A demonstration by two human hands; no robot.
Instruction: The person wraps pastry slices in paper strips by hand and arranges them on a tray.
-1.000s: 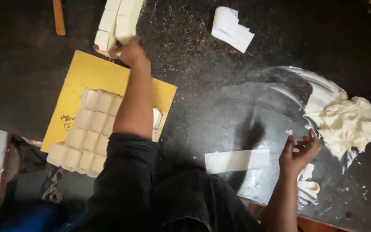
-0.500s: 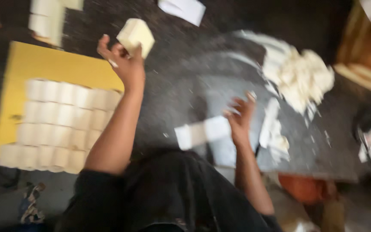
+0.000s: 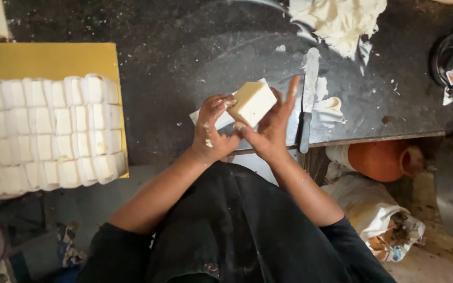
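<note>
A pale cream block [image 3: 252,103], soft-looking like butter or soap, sits between both hands above the near edge of the table [image 3: 184,47]. The left hand [image 3: 213,131] has its grip closed on the block's near-left end, fingertips pressed to the side, while the right hand [image 3: 271,128] cradles it from beneath with the palm, fingers spread and pointing upward; that grip is a loose hold, probably so the block can be turned without denting it. Just under the block lies a white sheet of paper [image 3: 211,116], flat on the table. Beside the right hand a knife [image 3: 307,94] rests with its smeared blade pointing away. Farther back is a heap of pale scraps [image 3: 342,18]. To the left, well apart, a yellow board [image 3: 43,60] carries neat rows of wrapped blocks [image 3: 51,131]. The table is dark, speckled stone dotted with crumbs. Below its edge stand an orange clay pot [image 3: 376,160] and a bag [image 3: 378,220] on the floor.
</note>
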